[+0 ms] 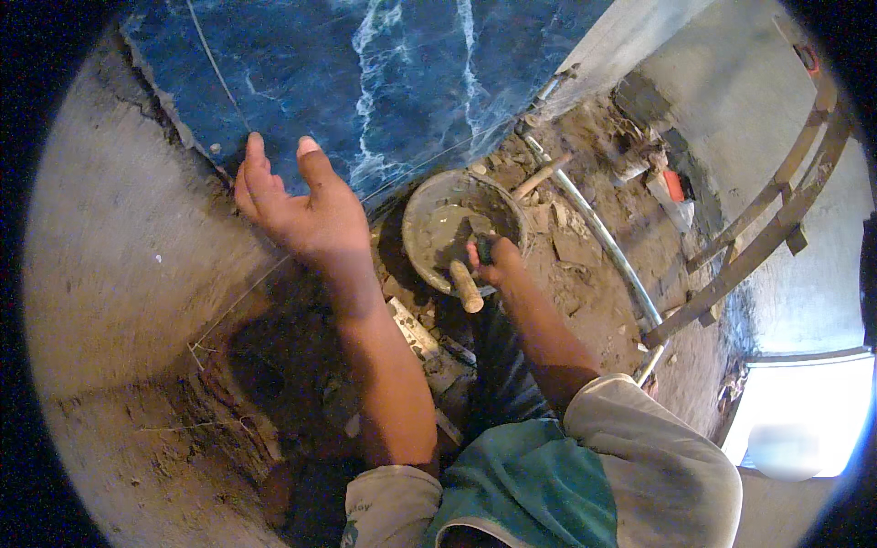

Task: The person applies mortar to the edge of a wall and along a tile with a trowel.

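Observation:
My left hand (306,210) is raised in front of blue, white-veined tiles (301,64). Its fingers are apart with nothing between them, and the tips are close to a thin string (215,68) that hangs across the tiles. Over a round bucket (416,247) of wet grey mortar (448,224), my right hand (495,263) is closed round a dark handle. It looks like a trowel's; mortar and my fingers hide most of the tool. A second tool's pale wooden handle (466,287) sticks out over the bucket's near rim, beside my right hand.
Right of the bucket lies a wooden handle (541,178), its end near a long metal pipe (594,219). Rubble (571,247) covers the ground there. A wooden ladder (767,237) leans at the right. Another string (237,306) runs low at the left. A mottled offcut (413,329) lies below the bucket.

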A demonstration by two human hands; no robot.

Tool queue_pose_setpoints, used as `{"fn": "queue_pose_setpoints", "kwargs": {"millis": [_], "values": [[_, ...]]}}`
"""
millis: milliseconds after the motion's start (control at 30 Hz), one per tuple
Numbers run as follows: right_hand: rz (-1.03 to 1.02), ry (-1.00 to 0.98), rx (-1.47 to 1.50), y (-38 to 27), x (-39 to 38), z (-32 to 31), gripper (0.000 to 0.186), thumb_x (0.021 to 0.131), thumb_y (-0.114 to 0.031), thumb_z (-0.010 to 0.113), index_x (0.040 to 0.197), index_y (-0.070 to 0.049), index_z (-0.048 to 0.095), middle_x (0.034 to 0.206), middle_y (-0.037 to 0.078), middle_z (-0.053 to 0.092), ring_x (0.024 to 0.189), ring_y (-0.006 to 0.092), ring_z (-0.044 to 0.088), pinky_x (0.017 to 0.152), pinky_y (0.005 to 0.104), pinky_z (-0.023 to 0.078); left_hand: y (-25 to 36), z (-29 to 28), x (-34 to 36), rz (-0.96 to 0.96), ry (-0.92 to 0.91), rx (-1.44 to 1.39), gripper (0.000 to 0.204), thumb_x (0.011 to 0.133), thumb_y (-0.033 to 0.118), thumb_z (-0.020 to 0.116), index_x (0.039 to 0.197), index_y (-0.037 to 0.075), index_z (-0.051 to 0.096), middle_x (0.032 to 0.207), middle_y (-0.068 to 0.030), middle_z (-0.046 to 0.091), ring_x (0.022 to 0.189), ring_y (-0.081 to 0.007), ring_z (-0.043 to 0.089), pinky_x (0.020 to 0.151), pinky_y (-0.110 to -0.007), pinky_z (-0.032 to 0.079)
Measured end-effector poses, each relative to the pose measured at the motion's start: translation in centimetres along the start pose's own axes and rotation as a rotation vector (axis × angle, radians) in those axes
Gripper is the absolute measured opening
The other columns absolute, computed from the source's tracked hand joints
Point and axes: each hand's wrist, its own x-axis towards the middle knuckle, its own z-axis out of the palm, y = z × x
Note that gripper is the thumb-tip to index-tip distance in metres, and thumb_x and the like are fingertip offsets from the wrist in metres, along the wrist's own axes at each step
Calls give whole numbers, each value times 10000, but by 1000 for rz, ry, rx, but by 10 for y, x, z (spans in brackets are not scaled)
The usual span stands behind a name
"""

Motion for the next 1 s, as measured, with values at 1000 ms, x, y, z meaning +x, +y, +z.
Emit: {"fn": "queue_pose_setpoints", "kwargs": {"millis": [1000], "values": [[-361, 136, 178, 11, 7, 18, 252, 998, -216, 552, 1112, 7, 519, 940, 162, 599, 749, 285, 617, 608, 359, 616, 6, -4, 2, -92, -51, 2, 484, 877, 154, 690, 1317, 23, 533, 1311, -168, 496, 1190, -290, 526, 1044, -408, 393]]}}
